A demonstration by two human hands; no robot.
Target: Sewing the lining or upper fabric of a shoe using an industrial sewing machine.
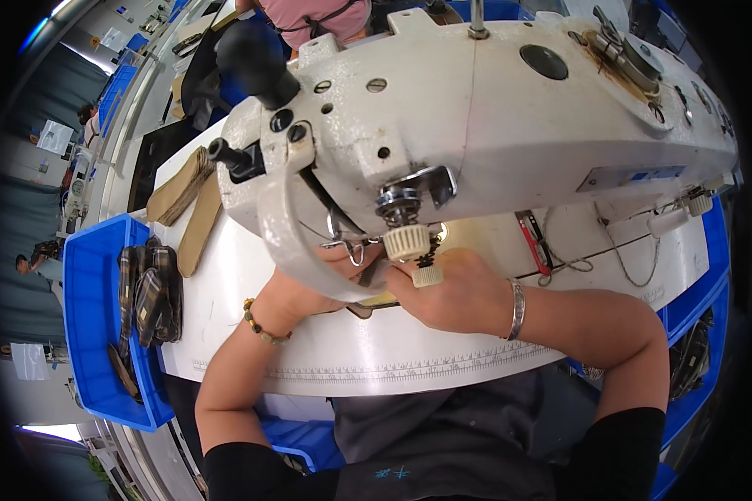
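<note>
Under the head of a white sewing machine (493, 108), both my hands come together at a small brown fabric piece (360, 311). My left hand (313, 280) lies on its left side, the fingers closed round it and partly hidden by the curved white guard and the metal thread guides. Bent and closed, my right hand (451, 292) pinches at the piece from the right, beside the cream tension knobs (408, 242). Most of the piece, the needle and the presser foot are hidden behind the machine and my fingers.
Long brown fabric pieces (194, 225) lie stacked left on the white table (309, 367). Dark plaid pieces (154, 292) hang over a blue bin (92, 292) there. A red-and-black tool (534, 242) and a loose cord (627, 265) lie right. Someone in pink (317, 18) is beyond the machine.
</note>
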